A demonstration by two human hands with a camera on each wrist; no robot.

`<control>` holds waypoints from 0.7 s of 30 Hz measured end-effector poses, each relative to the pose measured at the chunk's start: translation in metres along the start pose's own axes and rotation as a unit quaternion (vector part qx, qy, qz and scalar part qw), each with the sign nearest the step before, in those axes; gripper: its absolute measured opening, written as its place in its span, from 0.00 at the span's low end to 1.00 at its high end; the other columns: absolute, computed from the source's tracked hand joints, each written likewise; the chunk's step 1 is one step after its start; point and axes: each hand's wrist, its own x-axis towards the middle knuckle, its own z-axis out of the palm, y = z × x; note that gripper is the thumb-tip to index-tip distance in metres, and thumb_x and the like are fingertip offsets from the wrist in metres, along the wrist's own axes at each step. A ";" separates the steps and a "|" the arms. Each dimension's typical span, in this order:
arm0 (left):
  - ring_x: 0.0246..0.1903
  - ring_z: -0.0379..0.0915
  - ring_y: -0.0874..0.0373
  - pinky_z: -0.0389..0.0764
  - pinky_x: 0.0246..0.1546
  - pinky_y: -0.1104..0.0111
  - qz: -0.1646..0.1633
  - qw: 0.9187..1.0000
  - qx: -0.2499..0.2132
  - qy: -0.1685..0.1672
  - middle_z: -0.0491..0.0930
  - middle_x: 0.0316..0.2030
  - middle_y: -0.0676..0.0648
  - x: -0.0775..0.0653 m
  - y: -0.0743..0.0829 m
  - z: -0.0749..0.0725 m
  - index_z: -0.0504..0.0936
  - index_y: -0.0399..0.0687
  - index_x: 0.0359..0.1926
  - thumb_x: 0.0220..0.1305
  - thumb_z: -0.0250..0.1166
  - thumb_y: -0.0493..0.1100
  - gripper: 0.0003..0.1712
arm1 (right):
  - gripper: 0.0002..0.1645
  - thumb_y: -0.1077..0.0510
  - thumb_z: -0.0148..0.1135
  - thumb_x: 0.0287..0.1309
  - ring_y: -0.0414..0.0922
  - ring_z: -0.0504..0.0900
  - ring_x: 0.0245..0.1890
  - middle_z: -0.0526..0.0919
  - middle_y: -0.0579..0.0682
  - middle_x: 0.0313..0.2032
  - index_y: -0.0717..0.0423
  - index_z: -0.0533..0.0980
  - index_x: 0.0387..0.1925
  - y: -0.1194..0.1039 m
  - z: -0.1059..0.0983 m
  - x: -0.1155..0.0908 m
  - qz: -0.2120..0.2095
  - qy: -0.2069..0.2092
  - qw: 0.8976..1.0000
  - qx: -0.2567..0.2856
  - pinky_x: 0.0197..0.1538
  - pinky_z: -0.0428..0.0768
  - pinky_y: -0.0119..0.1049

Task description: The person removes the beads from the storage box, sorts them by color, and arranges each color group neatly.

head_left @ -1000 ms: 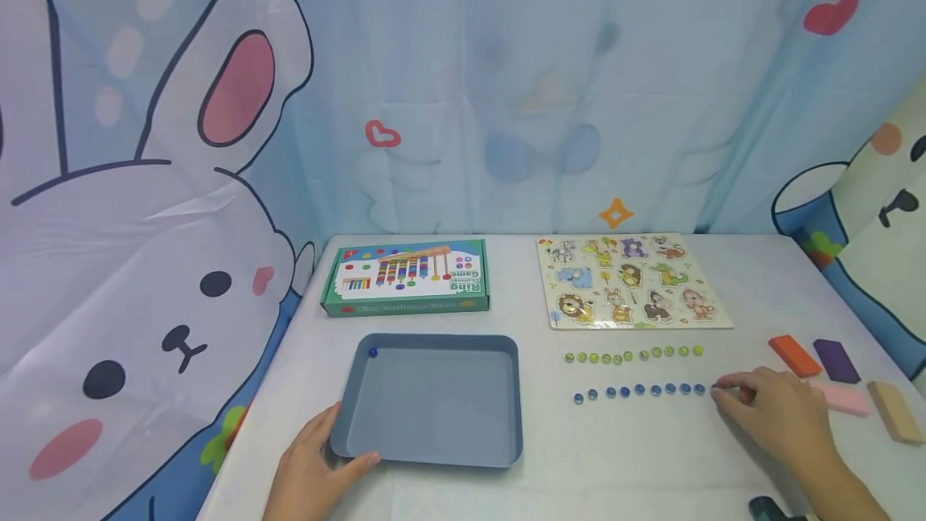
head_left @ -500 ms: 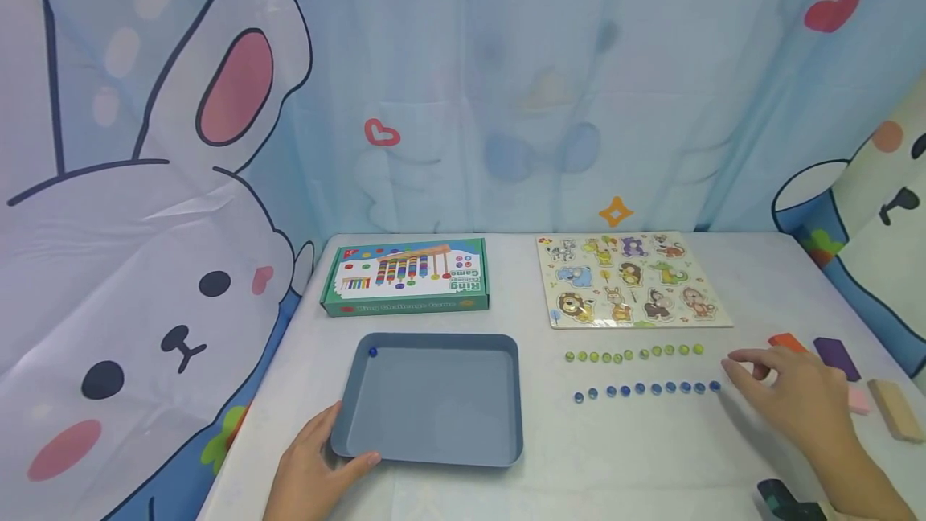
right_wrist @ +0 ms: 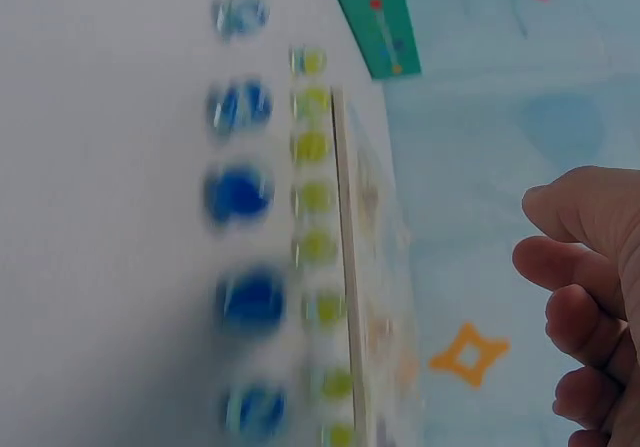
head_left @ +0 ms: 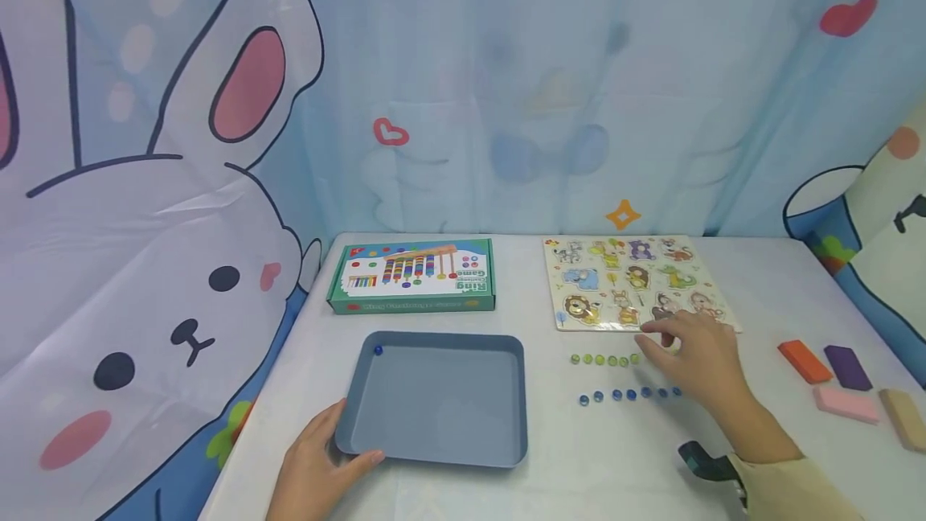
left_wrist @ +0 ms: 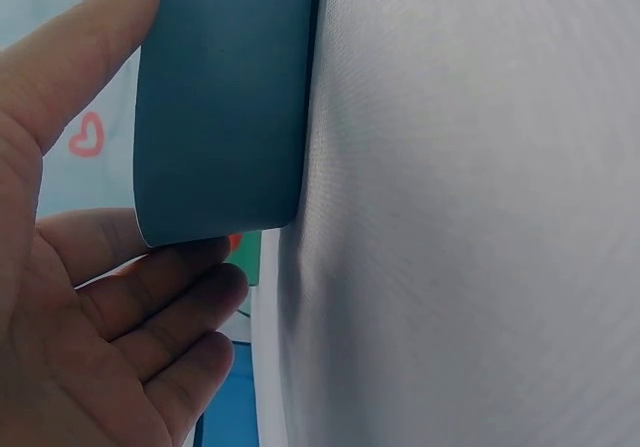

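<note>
My left hand [head_left: 318, 461] holds the front left corner of a blue-grey tray [head_left: 463, 459], the thumb at its front wall and the fingers at its side. The tray's corner wall [left_wrist: 225, 117] stands between thumb and index finger in the left wrist view. One dark blue marble [head_left: 379, 350] lies in the tray's far left corner. My right hand [head_left: 698, 360], fingers loosely bent and nothing seen between them, hovers over the right end of a row of green marbles [head_left: 600, 360]. Nearer me runs a row of blue marbles [head_left: 632, 395]; the hand hides the right ends of both rows.
Behind the tray lies a green Ring Challenge Game box [head_left: 412, 276]. An animal puzzle board [head_left: 600, 264] is behind the marbles. At the right are orange [head_left: 805, 362], purple [head_left: 848, 368], pink [head_left: 846, 404] and wood-coloured blocks [head_left: 903, 420]. A patterned curtain [head_left: 448, 63] hangs behind.
My right hand has let go of the rightmost blue marble, lifted away, and swung left over the green row. The left hand stays at the tray. The head view has shifted slightly.
</note>
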 end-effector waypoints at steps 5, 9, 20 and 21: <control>0.70 0.70 0.34 0.77 0.67 0.39 0.003 1.000 -0.003 0.007 0.73 0.71 0.36 0.001 0.001 0.001 0.69 0.42 0.77 0.43 0.77 0.78 0.69 | 0.11 0.50 0.78 0.56 0.45 0.70 0.33 0.76 0.41 0.24 0.47 0.90 0.41 -0.040 0.014 0.016 -0.061 0.015 0.998 0.022 0.39 0.57 0.42; 0.70 0.71 0.34 0.77 0.66 0.39 0.003 1.000 -0.003 0.009 0.74 0.71 0.36 0.000 0.001 0.001 0.69 0.41 0.76 0.42 0.77 0.78 0.69 | 0.10 0.49 0.78 0.56 0.43 0.70 0.32 0.76 0.40 0.24 0.46 0.90 0.39 -0.072 0.024 0.029 -0.105 0.017 0.993 0.051 0.39 0.59 0.39; 0.68 0.72 0.32 0.79 0.64 0.39 0.010 1.000 0.008 0.012 0.75 0.69 0.34 0.001 0.001 0.001 0.70 0.40 0.75 0.42 0.77 0.78 0.68 | 0.09 0.47 0.78 0.57 0.40 0.66 0.29 0.75 0.37 0.23 0.44 0.91 0.38 -0.164 0.055 0.057 -0.187 -0.004 0.978 0.089 0.38 0.61 0.36; 0.68 0.72 0.33 0.79 0.64 0.39 0.010 1.000 0.008 0.011 0.75 0.70 0.34 0.001 0.001 0.001 0.70 0.40 0.75 0.42 0.77 0.78 0.68 | 0.09 0.47 0.77 0.58 0.39 0.66 0.29 0.75 0.37 0.23 0.43 0.91 0.38 -0.171 0.058 0.058 -0.193 -0.007 0.977 0.089 0.37 0.62 0.36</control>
